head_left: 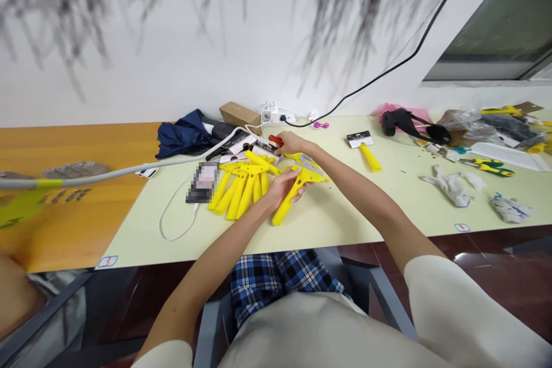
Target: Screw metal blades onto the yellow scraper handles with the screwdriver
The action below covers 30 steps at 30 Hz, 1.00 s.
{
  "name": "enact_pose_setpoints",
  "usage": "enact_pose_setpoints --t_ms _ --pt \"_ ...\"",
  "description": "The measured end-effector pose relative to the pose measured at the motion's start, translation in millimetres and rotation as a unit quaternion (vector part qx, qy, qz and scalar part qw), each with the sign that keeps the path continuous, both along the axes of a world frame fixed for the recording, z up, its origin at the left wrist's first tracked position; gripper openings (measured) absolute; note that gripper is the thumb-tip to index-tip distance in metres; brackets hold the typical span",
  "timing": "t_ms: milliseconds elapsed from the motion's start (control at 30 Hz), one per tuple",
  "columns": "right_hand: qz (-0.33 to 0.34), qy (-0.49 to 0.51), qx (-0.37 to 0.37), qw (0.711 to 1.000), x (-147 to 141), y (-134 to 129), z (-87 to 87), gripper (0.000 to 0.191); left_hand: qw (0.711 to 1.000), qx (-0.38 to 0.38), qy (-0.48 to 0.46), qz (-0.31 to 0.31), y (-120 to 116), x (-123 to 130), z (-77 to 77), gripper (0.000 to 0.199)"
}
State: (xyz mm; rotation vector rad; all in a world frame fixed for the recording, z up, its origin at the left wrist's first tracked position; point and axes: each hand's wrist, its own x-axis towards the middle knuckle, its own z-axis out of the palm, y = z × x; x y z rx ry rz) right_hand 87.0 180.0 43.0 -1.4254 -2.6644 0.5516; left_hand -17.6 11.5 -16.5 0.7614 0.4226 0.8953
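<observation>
My left hand [284, 185] is wrapped round a yellow scraper-like tool [284, 205], its handle slanting down toward the table's front edge. Beyond it, my right hand [290, 142] is closed at a small red object [275, 140], near the back of the pile. Several more yellow tools [244, 190] lie fanned out to the left of my left hand. Black and white cards [241, 144] lie behind them. Farther right, one yellow tool [370, 157] rests with a black and white card [359, 138] at its head.
Left of the tools lie a phone [202, 183] and white cable [160, 221]. A dark blue cloth [183, 135], cardboard box [240, 114] and power strip [282, 115] stand behind. Gloves [451, 187], green-yellow pliers [489, 167] and plastic bags lie right. Someone's leg [17, 293] shows at far left.
</observation>
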Motion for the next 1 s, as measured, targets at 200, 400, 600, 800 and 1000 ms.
enact_pose_setpoints --t_ms 200,400,600,800,1000 --pt "-0.006 0.053 0.075 0.996 36 -15 30.9 0.022 1.0 -0.01 -0.003 -0.012 -2 2 0.1 0.053" --pt "-0.03 0.075 0.128 0.988 99 -56 60.2 0.019 1.0 -0.005 0.007 0.025 -5 1 5.2 0.052" --pt "-0.036 0.075 0.177 0.981 152 -88 84.4 0.015 0.99 0.048 0.022 0.133 1 -3 44.2 0.052" --pt "-0.078 0.1 0.153 0.98 163 -87 119.1 0.015 0.933 0.158 -0.043 0.322 37 11 147.4 0.036" --pt "-0.067 0.112 0.106 0.986 149 -80 136.1 0.035 0.843 0.23 -0.091 0.477 87 4 185.9 0.029"
